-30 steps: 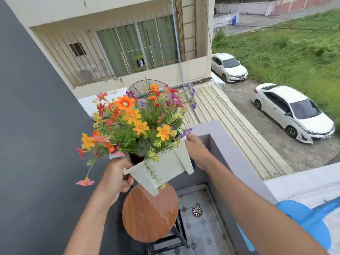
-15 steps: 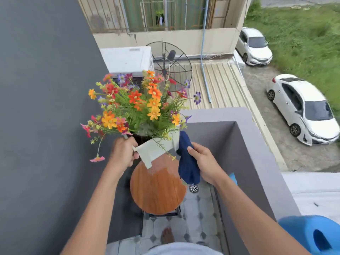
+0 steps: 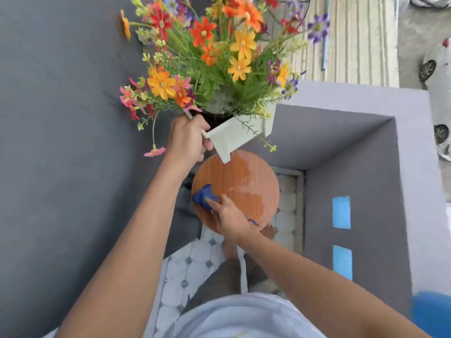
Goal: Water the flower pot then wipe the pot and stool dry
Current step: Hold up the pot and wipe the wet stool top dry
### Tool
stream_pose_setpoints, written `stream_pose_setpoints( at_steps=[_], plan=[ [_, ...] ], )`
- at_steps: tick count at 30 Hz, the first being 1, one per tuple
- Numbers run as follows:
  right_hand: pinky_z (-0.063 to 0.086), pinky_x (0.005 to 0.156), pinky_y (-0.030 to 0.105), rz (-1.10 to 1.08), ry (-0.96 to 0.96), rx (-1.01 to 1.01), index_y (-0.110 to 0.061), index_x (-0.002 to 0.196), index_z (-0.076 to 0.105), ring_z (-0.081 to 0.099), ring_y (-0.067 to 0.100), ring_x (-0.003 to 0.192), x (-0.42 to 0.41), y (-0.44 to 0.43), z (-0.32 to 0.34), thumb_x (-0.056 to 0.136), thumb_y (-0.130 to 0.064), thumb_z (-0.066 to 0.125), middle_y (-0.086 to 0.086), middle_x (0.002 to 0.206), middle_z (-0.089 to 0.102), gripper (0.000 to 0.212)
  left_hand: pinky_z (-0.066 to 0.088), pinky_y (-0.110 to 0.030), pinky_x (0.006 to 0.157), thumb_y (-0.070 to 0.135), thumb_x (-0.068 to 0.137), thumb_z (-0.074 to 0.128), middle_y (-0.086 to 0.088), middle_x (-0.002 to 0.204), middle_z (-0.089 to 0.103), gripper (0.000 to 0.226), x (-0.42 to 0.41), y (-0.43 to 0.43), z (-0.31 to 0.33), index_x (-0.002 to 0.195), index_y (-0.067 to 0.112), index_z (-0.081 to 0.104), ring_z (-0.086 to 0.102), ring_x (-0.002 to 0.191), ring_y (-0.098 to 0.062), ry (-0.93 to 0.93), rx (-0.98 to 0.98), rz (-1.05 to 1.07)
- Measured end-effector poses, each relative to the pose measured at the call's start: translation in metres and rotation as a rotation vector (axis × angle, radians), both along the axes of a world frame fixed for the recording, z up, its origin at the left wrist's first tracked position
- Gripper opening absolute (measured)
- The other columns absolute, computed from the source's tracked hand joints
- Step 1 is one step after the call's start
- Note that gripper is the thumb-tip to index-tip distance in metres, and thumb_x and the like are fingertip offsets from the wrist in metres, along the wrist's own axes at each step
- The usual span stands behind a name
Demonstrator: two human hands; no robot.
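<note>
A white square flower pot (image 3: pixel 238 134) full of orange, red and purple flowers (image 3: pixel 219 52) hangs tilted in the air above the stool. My left hand (image 3: pixel 189 140) grips the pot's left rim. Below it stands a round wooden stool (image 3: pixel 246 184) whose top shines wet on its right half. My right hand (image 3: pixel 229 217) presses a dark blue cloth (image 3: pixel 203 196) onto the stool's near left part.
A dark grey wall (image 3: pixel 61 142) rises close on the left. A low grey parapet (image 3: pixel 366 152) with blue tape patches boxes in the corner on the right. A blue watering can (image 3: pixel 432 315) sits at the bottom right. Tiled floor (image 3: pixel 185 269) lies under my legs.
My right hand has dropped from beside the pot to the stool top with the blue cloth. My left hand keeps the pot lifted. The view has tipped downward.
</note>
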State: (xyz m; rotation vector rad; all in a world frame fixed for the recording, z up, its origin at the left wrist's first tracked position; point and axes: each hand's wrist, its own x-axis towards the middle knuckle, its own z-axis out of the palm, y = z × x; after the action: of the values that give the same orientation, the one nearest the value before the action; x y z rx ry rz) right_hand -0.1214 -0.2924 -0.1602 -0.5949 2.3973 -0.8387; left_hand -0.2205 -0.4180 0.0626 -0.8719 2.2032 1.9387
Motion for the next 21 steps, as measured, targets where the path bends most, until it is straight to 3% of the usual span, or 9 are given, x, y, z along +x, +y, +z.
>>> stream_pose_setpoints(
  at_steps=[5, 10, 15, 21],
  plan=[
    [0.048, 0.077, 0.045, 0.249, 0.253, 0.265, -0.026, 0.138, 0.050, 0.054, 0.036, 0.099, 0.028, -0.020, -0.054, 0.082, -0.042, 0.068, 0.015, 0.115, 0.056, 0.061, 0.016, -0.018, 0.040, 0.011, 0.078, 0.043, -0.017, 0.052, 0.048, 0.018, -0.004, -0.008, -0.018, 0.062, 0.004, 0.045, 0.022, 0.029, -0.013, -0.029, 0.038, 0.056],
    [0.041, 0.081, 0.047, 0.122, 0.390, 0.236, -0.036, 0.136, 0.051, 0.050, 0.034, 0.108, 0.003, 0.011, -0.059, 0.094, -0.046, 0.054, 0.009, 0.127, 0.055, 0.044, 0.013, -0.018, 0.041, 0.008, 0.083, 0.044, -0.007, 0.039, 0.048, 0.026, -0.001, -0.011, -0.027, 0.058, 0.008, 0.042, 0.021, 0.031, -0.014, -0.033, 0.047, 0.119],
    [0.046, 0.089, 0.050, -0.274, 0.347, 0.376, -0.036, 0.138, 0.052, 0.047, 0.038, 0.110, -0.074, 0.081, -0.064, 0.094, -0.030, 0.057, 0.011, 0.123, 0.052, 0.045, 0.011, -0.021, 0.043, 0.007, 0.083, 0.045, -0.006, 0.039, 0.049, 0.025, -0.003, -0.012, -0.027, 0.058, 0.009, 0.041, 0.021, 0.030, -0.013, -0.033, 0.047, 0.155],
    [0.053, 0.069, 0.041, -0.225, 0.232, 0.345, -0.021, 0.134, 0.056, 0.060, 0.041, 0.081, -0.116, 0.099, -0.051, 0.091, -0.013, 0.052, 0.018, 0.111, 0.051, 0.044, 0.012, -0.022, 0.042, 0.009, 0.081, 0.044, -0.009, 0.042, 0.050, 0.022, -0.014, -0.010, -0.026, 0.058, 0.009, 0.041, 0.021, 0.032, -0.014, 0.004, 0.054, 0.138]
  ],
)
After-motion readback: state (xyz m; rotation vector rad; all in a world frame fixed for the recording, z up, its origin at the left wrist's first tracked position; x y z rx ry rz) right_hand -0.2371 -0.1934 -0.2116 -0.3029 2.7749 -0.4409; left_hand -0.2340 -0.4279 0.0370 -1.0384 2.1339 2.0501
